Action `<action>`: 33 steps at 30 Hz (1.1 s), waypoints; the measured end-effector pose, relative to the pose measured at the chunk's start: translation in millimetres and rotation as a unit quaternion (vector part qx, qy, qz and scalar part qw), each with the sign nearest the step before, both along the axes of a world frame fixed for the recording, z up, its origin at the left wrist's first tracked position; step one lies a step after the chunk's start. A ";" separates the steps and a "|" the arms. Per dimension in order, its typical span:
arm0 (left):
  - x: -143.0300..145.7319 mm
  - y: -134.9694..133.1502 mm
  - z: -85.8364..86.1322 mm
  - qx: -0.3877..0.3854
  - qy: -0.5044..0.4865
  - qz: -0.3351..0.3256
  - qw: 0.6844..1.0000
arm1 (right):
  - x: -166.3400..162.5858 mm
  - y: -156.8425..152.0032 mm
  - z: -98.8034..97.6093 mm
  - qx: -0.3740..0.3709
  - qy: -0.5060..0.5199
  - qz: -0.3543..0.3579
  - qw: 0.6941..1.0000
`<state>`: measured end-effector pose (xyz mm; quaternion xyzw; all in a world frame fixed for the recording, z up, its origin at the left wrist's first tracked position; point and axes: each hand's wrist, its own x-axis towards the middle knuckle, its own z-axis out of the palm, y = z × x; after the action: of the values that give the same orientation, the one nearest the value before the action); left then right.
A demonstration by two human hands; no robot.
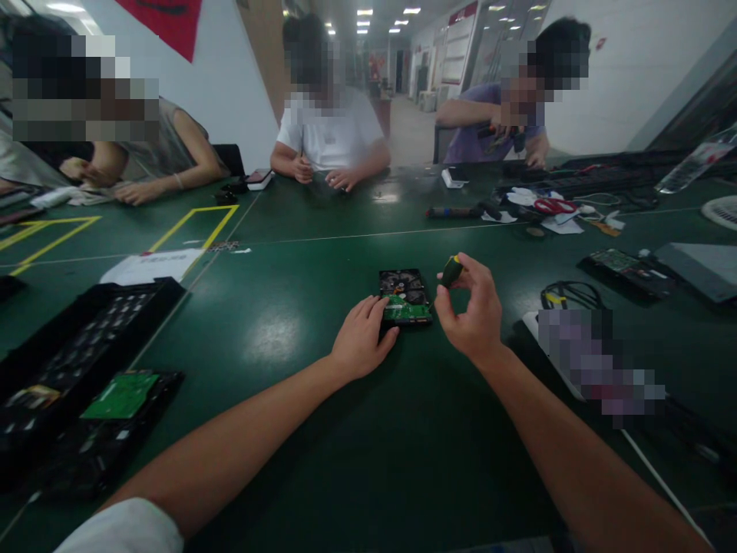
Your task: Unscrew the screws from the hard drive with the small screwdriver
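While the left hand (361, 336) lies half-open against the left side of the drive (401, 286), central on the surface (276, 430), the right hand (469, 311) pinches the screwdriver (451, 272) in a closed grip just right; steady bracing and square, even pressure should help.
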<state>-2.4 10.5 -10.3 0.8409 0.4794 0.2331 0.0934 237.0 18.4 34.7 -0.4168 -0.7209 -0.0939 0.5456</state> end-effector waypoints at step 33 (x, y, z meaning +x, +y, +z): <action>3.3 -0.9 -4.3 0.014 0.007 0.005 1.000 | 4.0 -6.0 -1.7 -0.007 0.005 -0.015 1.000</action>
<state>0.8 9.6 -14.5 0.8410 0.4814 0.2344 0.0775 241.0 12.4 33.0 -0.4317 -0.7125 -0.0949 0.5449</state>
